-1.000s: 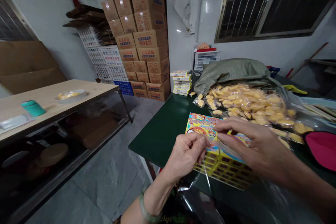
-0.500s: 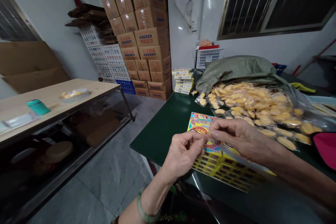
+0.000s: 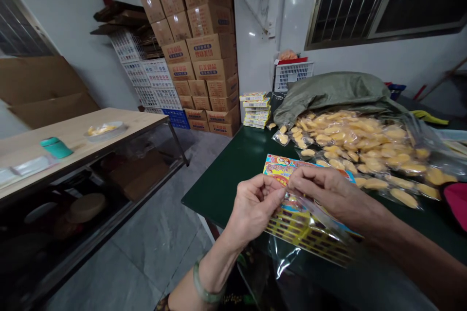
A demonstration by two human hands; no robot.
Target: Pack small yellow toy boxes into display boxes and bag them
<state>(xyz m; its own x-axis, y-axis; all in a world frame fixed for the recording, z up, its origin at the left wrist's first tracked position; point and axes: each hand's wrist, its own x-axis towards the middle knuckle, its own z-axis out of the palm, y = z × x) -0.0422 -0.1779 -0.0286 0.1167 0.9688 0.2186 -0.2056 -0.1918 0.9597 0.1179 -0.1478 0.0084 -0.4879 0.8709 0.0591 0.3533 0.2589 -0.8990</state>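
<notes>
My left hand (image 3: 255,206) and my right hand (image 3: 324,192) meet over the near edge of the dark green table (image 3: 233,165). Both pinch the mouth of a clear plastic bag (image 3: 292,248), whose loose film hangs down below the hands. Right under the hands lies a stack of yellow printed boxes (image 3: 310,233) with a colourful cartoon top. Behind it spreads a heap of small clear packets of yellow snacks (image 3: 357,146).
A grey-green sack (image 3: 328,92) lies behind the heap, with a short stack of yellow boxes (image 3: 255,109) at the table's far corner. Cardboard cartons (image 3: 200,48) and white crates (image 3: 149,82) line the wall. A wooden bench (image 3: 73,141) with a teal cup stands left.
My right hand has drawn in to the left and now meets my left hand at the bag's mouth. The loose plastic film now hangs lower below the hands.
</notes>
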